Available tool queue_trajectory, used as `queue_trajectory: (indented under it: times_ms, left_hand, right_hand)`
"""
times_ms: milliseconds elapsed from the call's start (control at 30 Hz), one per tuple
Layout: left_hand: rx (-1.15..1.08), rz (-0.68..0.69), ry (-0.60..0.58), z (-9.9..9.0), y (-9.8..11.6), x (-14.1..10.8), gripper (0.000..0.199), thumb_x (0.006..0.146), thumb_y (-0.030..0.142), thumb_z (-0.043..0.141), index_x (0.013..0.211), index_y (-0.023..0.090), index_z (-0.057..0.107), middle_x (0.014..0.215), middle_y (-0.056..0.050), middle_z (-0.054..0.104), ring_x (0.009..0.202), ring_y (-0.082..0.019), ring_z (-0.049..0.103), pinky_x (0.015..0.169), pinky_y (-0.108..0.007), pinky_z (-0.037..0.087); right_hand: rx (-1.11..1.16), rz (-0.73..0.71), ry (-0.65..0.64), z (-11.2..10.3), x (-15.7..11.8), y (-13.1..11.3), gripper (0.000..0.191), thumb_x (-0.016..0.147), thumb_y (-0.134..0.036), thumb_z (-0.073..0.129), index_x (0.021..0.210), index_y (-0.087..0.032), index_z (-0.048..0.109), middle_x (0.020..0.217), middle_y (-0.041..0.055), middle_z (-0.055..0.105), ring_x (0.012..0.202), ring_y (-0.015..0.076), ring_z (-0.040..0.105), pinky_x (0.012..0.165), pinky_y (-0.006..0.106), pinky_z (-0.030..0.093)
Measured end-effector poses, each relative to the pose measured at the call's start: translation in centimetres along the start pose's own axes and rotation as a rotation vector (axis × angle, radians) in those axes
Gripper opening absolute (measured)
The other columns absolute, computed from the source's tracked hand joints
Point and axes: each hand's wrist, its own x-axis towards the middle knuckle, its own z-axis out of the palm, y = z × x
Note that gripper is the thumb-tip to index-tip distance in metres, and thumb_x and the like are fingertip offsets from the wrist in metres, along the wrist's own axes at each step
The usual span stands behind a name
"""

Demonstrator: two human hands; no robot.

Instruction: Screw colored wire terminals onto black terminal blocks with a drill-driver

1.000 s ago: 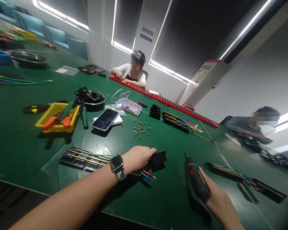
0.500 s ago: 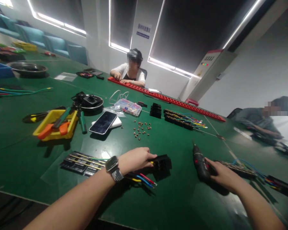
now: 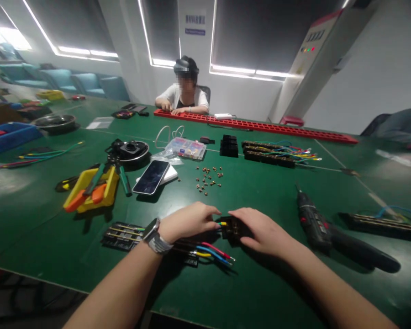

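My left hand (image 3: 193, 221), with a watch on its wrist, is closed at the left end of a black terminal block (image 3: 230, 228). Its thumb and fingertips pinch a wire with a yellow-green end (image 3: 222, 224) that meets the block. From the other side my right hand (image 3: 258, 228) grips the same block, thumb in front and fingers behind. Below my left hand lies a black panel (image 3: 121, 235) with brass strips. Red, blue and yellow wires (image 3: 214, 253) with metal tips stick out to its right. A black cordless screwdriver (image 3: 317, 224) lies on the table, to the right of my right hand.
Small copper-coloured screws (image 3: 208, 180) lie scattered ahead, beside a phone (image 3: 152, 178). A yellow tray (image 3: 111, 189) carries wire strippers (image 3: 123, 176). Farther back are a parts box (image 3: 187, 148), black blocks (image 3: 229, 146) and wired strips (image 3: 270, 155). Another person (image 3: 187, 93) sits behind a red rail (image 3: 277, 127).
My right hand has let go of the cordless screwdriver, which now rests on the table. It has moved left to grip the black terminal block. The view has turned somewhat.
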Motion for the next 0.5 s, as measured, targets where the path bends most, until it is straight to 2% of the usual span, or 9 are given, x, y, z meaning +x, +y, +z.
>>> queue_trajectory:
  times_ms: [133,267,333,433,500]
  left_hand:
    - [-0.083,-0.143,-0.015,-1.6,0.1,-0.5,0.027,0.097,0.042,0.069,0.108,0.018,0.076,0.091,-0.004,0.078,0.076,-0.017,0.069,0.064,-0.025,0.045]
    - [-0.091,-0.184,-0.109,-1.1,-0.3,-0.2,0.029,0.095,0.046,0.069,0.1,0.018,0.075,0.081,-0.002,0.074,0.068,-0.016,0.064,0.059,-0.025,0.041]
    - [-0.079,-0.188,-0.116,-0.8,-0.4,-0.1,0.026,0.094,0.044,0.071,0.098,0.018,0.073,0.08,-0.001,0.073,0.067,-0.015,0.062,0.058,-0.025,0.04]
    - [-0.011,-0.132,0.014,-0.7,0.0,-0.1,0.02,0.092,0.035,0.074,0.105,0.019,0.07,0.089,-0.002,0.073,0.075,-0.017,0.065,0.064,-0.026,0.044]
    - [0.11,0.009,0.137,-0.5,0.6,-0.1,0.02,0.092,0.031,0.076,0.107,0.02,0.069,0.106,-0.006,0.072,0.092,-0.02,0.067,0.076,-0.029,0.048]
  right_hand:
    - [0.047,0.081,-0.012,0.3,-0.7,0.7,0.061,0.092,-0.027,0.071,0.149,-0.018,0.052,0.136,0.0162,0.068,0.121,0.0326,0.065,0.103,0.05,0.052]
    - [0.106,0.079,0.032,0.4,-1.0,0.4,0.04,0.096,-0.029,0.069,0.132,-0.018,0.057,0.123,0.0143,0.07,0.11,0.0297,0.067,0.096,0.045,0.053]
    - [0.125,0.075,0.059,0.7,-1.0,0.5,0.037,0.098,-0.031,0.068,0.13,-0.018,0.055,0.122,0.0142,0.069,0.108,0.0289,0.067,0.095,0.044,0.053]
    - [0.141,0.062,0.063,0.7,-1.0,1.0,0.038,0.099,-0.032,0.067,0.132,-0.019,0.053,0.124,0.014,0.068,0.111,0.0286,0.066,0.096,0.043,0.052]
    - [0.16,0.043,0.058,0.3,-1.1,1.3,0.038,0.099,-0.027,0.067,0.133,-0.02,0.053,0.125,0.0129,0.068,0.111,0.0275,0.066,0.097,0.042,0.052]
